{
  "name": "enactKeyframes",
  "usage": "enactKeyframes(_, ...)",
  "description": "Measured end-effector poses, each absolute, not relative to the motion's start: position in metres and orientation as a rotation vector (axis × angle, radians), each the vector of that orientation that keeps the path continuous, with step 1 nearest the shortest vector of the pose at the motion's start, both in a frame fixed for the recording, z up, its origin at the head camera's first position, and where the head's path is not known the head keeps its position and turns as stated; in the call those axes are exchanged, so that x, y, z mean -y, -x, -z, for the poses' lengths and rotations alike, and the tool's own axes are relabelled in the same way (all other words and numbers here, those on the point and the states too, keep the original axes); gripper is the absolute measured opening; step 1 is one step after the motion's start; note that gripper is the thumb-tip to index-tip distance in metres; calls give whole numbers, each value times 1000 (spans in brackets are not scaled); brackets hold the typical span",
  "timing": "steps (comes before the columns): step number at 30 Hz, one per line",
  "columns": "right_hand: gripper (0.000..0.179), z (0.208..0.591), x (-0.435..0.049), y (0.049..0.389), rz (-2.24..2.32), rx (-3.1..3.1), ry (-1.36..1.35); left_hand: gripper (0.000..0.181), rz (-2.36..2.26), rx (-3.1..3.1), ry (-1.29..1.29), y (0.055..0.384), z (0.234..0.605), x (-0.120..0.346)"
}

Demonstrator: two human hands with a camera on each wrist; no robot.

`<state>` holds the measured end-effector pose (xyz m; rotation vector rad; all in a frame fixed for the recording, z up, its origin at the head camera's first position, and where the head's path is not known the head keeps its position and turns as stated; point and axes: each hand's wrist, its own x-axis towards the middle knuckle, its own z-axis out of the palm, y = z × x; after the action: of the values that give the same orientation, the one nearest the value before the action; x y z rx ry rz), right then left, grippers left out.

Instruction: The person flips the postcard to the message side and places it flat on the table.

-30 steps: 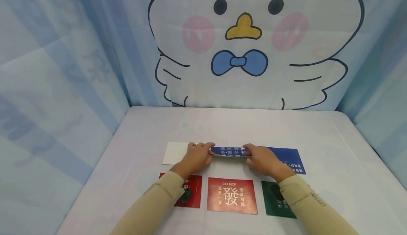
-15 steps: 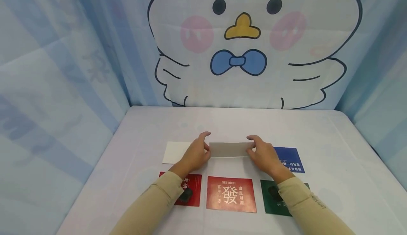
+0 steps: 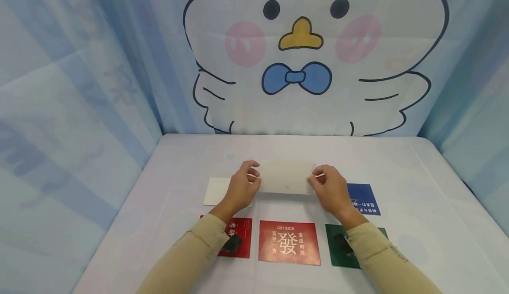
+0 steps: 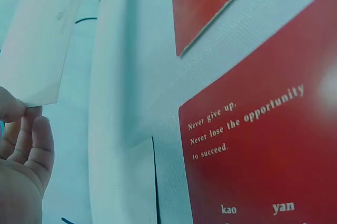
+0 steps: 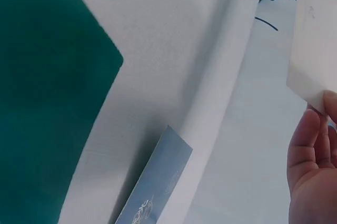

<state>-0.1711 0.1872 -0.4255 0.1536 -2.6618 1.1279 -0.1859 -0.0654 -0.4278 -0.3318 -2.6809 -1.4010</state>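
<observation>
A rectangular card [image 3: 286, 177] is held up off the table, its plain cream-white side turned to the head camera. My left hand [image 3: 241, 190] pinches its left edge, and my right hand [image 3: 331, 192] pinches the right edge. In the left wrist view, the thumb of the left hand [image 4: 23, 155] lies over a corner of the card [image 4: 39, 50]. The right wrist view has the card [image 5: 313, 45] between thumb and fingers of the right hand [image 5: 316, 176]. The card's other face is hidden.
A white card [image 3: 216, 190] lies behind my left wrist, a blue card [image 3: 365, 199] beside my right. Nearer are a red card [image 3: 243, 230], an orange-red "GET RICH" card [image 3: 289, 243] and a green card [image 3: 339, 258]. My forearms partly cover the outer ones. Curtains surround the table [image 3: 417, 188].
Both hands have lifted the card and turned it over. Its blue printed face showed first, then a thin greyish strip of its back; now the whole cream-white side faces the head camera.
</observation>
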Motion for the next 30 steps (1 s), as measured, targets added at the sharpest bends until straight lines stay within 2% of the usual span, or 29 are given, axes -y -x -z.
enactKeyframes(11,32,428,-189,170,-1061,2726,-243,38,1369,2725,449,185,430,68)
enactKeyframes(23,38,432,-186,168,-1017,2909,-225,29,1199,2962,408,185,439,68)
enactKeyframes(30,44,435,-183,168,-1002,2991,-248,32,1145,3026,440,188,441,68)
